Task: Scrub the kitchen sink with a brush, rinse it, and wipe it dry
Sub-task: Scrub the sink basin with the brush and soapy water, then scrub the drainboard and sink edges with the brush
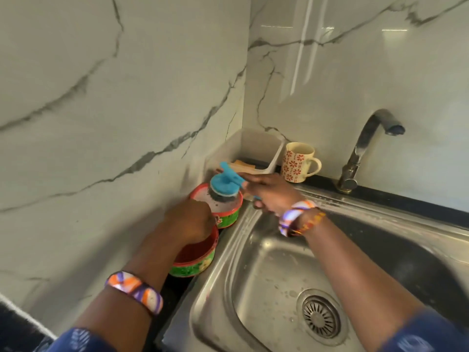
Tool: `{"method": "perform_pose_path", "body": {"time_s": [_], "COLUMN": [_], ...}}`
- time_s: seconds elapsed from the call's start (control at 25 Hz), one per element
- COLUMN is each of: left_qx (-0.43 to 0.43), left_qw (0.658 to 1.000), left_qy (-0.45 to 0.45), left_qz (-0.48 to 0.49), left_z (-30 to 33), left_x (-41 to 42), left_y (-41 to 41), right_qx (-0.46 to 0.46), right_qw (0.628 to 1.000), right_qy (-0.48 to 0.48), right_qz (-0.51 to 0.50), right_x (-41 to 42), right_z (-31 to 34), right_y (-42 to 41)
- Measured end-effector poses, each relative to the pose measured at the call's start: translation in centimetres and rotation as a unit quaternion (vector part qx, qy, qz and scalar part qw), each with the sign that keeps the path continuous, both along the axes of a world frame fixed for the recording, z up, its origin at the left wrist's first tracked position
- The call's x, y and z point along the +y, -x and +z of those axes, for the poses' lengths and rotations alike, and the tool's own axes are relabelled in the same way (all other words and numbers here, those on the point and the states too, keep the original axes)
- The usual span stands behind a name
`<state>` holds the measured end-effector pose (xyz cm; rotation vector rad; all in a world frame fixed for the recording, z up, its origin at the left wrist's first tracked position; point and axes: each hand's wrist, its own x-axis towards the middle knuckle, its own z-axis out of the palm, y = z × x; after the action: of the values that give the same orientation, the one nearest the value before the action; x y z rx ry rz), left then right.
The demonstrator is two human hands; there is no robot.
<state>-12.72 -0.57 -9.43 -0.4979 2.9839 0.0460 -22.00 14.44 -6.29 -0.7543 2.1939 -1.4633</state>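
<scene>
We see the right hand (266, 194) gripping the handle of the blue brush (224, 185), fingers curled around it. The brush reaches out to the left of that hand, its dark scrubbing head pressed down into the open soap tub (223, 212), which stands on the counter just beside the sink's (380, 217) left rim. The left hand (189, 221) lies at the tub's near edge with its fingers bent, above the red lid (195, 257) lying upturned; we cannot tell whether it grips anything. Behind the tub stands a white bin (253, 146), with a flowered mug (298, 162) beside it and the tap (365, 146) further right. The sink's basin is wet, its drain (321, 316) uncovered.
</scene>
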Motion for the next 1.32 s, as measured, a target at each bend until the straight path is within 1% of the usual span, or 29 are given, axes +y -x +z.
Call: {"method": "perform_pose_path", "body": {"time_s": [0.08, 0.12, 0.2, 0.36, 0.48, 0.52, 0.64, 0.68, 0.8, 0.84, 0.92, 0.96, 1.04, 1.12, 1.2, 1.32], "left_qx": [0.011, 0.014, 0.011, -0.001, -0.01, -0.013, -0.033, -0.035, -0.015, 0.0, 0.036, 0.055, 0.082, 0.069, 0.034, -0.006], "left_qw": [1.0, 1.0, 0.999, 0.999, 0.999, 0.999, 0.999, 0.999, 1.0, 1.0, 0.999, 0.998, 0.994, 0.987, 0.975, 0.966], "left_qy": [-0.013, -0.024, -0.036, -0.047, -0.037, -0.034, -0.03, -0.028, -0.017, -0.005, 0.025, 0.035, 0.029, 0.017, 0.007, -0.029], "left_qz": [-0.007, -0.01, -0.017, -0.017, -0.015, -0.016, -0.016, -0.015, -0.005, 0.003, 0.01, -0.007, -0.062, -0.147, -0.22, -0.256], "left_z": [-0.5, -0.6, -0.9, -1.3, -1.2, -1.2, -1.1, -1.1, -0.8, -0.8, -0.5, -0.4, 0.2, 0.6, 0.9, 0.8], "left_x": [-0.5, -0.7, -0.8, -1.3, -1.0, -1.0, -1.1, -1.1, -0.3, 0.2, 1.7, 2.8, 5.5, 9.9, 14.9, 21.9], "left_y": [0.0, -0.1, -0.3, -0.1, 0.1, 0.1, 0.3, 0.4, -0.2, -0.5, -0.9, -0.9, -0.3, 1.1, 2.8, 5.9], "right_qx": [0.112, 0.148, 0.175, 0.174, 0.177, 0.166, 0.128, 0.126, 0.14, 0.121, 0.009, -0.049, -0.144, -0.219, -0.257, -0.247], "right_qw": [0.991, 0.984, 0.974, 0.976, 0.975, 0.979, 0.991, 0.992, 0.986, 0.99, 0.998, 0.991, 0.972, 0.949, 0.924, 0.894], "right_qy": [-0.064, -0.094, -0.134, -0.122, -0.128, -0.114, -0.021, -0.017, -0.09, -0.079, 0.038, 0.098, 0.158, 0.201, 0.246, 0.265], "right_qz": [0.03, 0.04, 0.046, 0.054, 0.034, 0.019, -0.02, -0.018, 0.009, -0.001, -0.051, -0.08, -0.098, -0.102, -0.139, -0.262], "right_x": [-3.1, -4.1, -5.3, -5.8, -5.4, -5.2, -5.1, -5.2, -4.6, -4.0, -2.3, -0.7, 3.1, 8.7, 15.1, 25.0], "right_z": [-0.7, -1.1, -2.1, -3.1, -2.0, -1.1, 0.8, 1.0, -0.8, -1.3, -0.7, 0.1, 1.8, 3.1, 3.3, 2.7], "right_y": [0.3, 0.6, 1.0, 0.8, 1.2, 1.3, 0.7, 0.4, -0.6, -1.2, -2.2, -2.4, -2.0, -1.2, -0.5, 0.3]}}
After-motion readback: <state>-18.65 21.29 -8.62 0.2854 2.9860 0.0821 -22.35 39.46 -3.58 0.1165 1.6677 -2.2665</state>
